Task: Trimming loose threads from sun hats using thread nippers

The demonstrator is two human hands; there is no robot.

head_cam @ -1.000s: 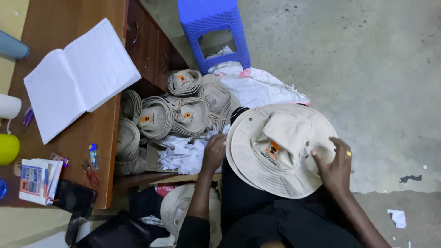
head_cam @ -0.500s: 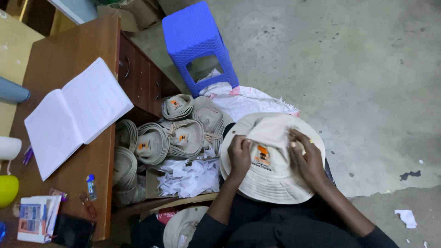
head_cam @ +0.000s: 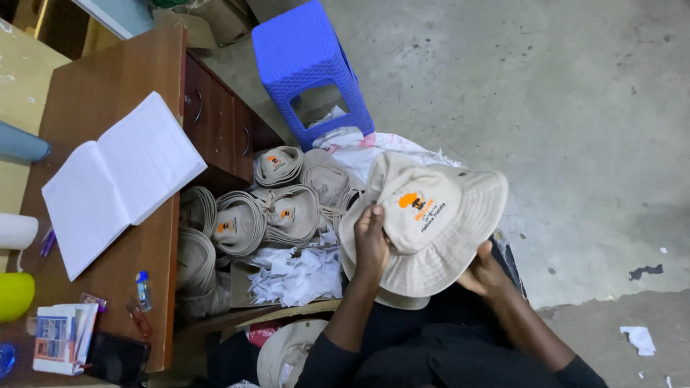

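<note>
I hold a beige bucket hat [head_cam: 438, 223] with an orange and black emblem on its crown above my lap. My left hand [head_cam: 371, 241] grips the hat's left side with the fingers over the crown. My right hand [head_cam: 483, 271] holds the brim from below at the lower right. A second beige brim [head_cam: 399, 300] shows just under the held hat. To the left lies a pile of folded beige hats [head_cam: 266, 208] with the same emblems.
A blue plastic stool [head_cam: 309, 68] stands on the concrete floor behind the pile. A wooden desk [head_cam: 133, 93] on the left carries an open notebook [head_cam: 118, 179], a yellow cup and small boxes. White paper scraps [head_cam: 295, 276] and another hat [head_cam: 284, 352] lie by my knees.
The hat has been turned and tilted, so the emblem now faces up on the crown. My left hand shifted to the hat's left side and my right hand dropped under the brim.
</note>
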